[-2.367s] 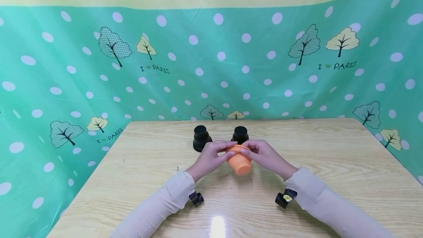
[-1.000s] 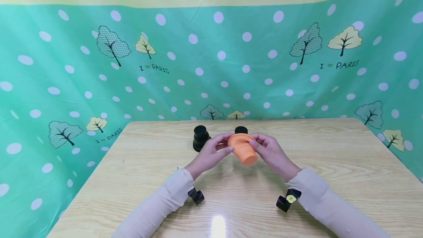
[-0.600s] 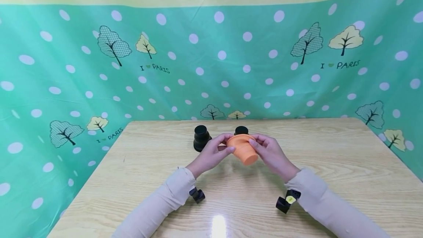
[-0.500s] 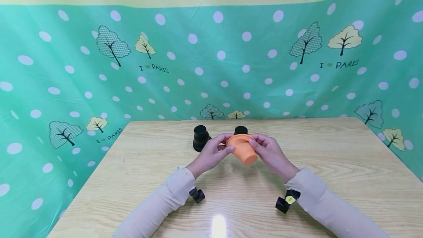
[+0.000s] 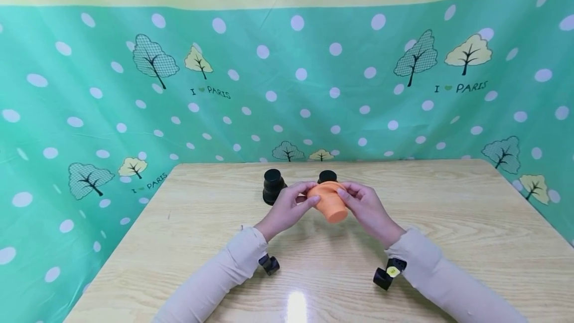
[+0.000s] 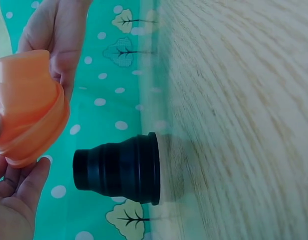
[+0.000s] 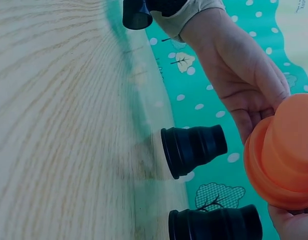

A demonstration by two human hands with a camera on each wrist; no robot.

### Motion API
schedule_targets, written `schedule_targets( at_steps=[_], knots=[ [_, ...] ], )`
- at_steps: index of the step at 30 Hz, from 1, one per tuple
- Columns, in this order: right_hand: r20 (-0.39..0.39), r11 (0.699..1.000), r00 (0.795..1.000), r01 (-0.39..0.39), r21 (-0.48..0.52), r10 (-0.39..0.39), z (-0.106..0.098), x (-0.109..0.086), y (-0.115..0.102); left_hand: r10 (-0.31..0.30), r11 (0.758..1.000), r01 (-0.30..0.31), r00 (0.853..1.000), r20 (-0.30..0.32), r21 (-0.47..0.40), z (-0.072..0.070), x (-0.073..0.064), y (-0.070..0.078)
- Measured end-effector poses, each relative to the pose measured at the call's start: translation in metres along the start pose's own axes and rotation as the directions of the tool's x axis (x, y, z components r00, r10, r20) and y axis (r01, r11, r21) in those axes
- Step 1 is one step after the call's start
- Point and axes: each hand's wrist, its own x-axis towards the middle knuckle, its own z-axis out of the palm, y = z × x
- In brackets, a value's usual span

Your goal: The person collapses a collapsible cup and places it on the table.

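Between both hands, above the table, is an orange collapsible cup [image 5: 331, 204], tilted with its narrow base toward me. Its wide rim is partly folded over, as the left wrist view shows. My left hand [image 5: 289, 209] pinches the rim side, thumb on the wall and fingers behind. From the other side my right hand [image 5: 366, 212] grips the cup near the rim. Two black collapsible cups stand upside down on the table behind: one black cup [image 7: 194, 150] by my left hand, the other black cup [image 6: 116, 170] partly hidden behind the orange cup in the head view.
A pale wooden table [image 5: 202, 263] reaches to a green dotted curtain [image 5: 251, 83] at its back and left. Black wrist cameras hang under both sleeves, the left camera [image 5: 270, 265] and the right camera [image 5: 382, 279].
Since the oldest frame the orange cup has been raised and moved away from me, now covering more of the right black cup. Lately its base has swung slightly left; my left thumb shifted up a little.
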Motion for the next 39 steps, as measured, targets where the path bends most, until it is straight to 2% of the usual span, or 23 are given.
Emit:
schedule_targets(
  at_steps=[4,8,11,17,20,25,29,35,39],
  knots=[
    [0.0,1.0,1.0,0.002,-0.014,-0.002,0.001,-0.001,-0.001,0.007,0.999,-0.006,0.999,-0.036,0.041,0.001,0.0,-0.001],
    [0.004,0.998,1.0,0.012,-0.056,-0.012,0.003,-0.001,-0.003,0.004,0.996,0.002,0.998,-0.069,0.094,-0.003,-0.004,0.017],
    [0.007,0.997,1.0,0.029,-0.071,-0.028,0.003,-0.001,-0.002,-0.026,0.995,0.032,0.998,-0.061,0.095,-0.005,-0.005,0.027],
    [-0.028,0.995,0.999,0.026,-0.098,-0.029,0.0,-0.002,-0.001,-0.065,0.997,0.067,0.997,-0.05,0.032,-0.001,-0.002,-0.003],
    [-0.012,0.99,1.0,0.021,-0.139,-0.023,-0.001,-0.003,-0.002,-0.061,0.998,0.06,0.998,-0.026,-0.022,-0.002,-0.002,-0.008],
    [0.037,0.984,0.999,0.028,-0.175,-0.022,-0.002,-0.003,-0.003,-0.044,0.994,0.051,0.997,0.065,-0.102,-0.004,-0.002,-0.01],
    [0.045,0.984,0.999,0.028,-0.178,-0.02,-0.002,-0.003,-0.002,-0.042,0.994,0.054,0.992,0.123,-0.093,-0.005,-0.002,-0.008],
    [0.062,0.979,0.998,0.01,-0.206,0.003,-0.003,-0.001,-0.001,-0.052,0.994,0.066,0.985,0.164,-0.084,-0.006,-0.002,-0.006],
    [0.096,0.982,0.995,-0.001,-0.19,0.02,-0.004,-0.001,-0.002,-0.072,0.991,0.091,0.98,0.185,-0.099,-0.007,-0.002,-0.003]
  ],
)
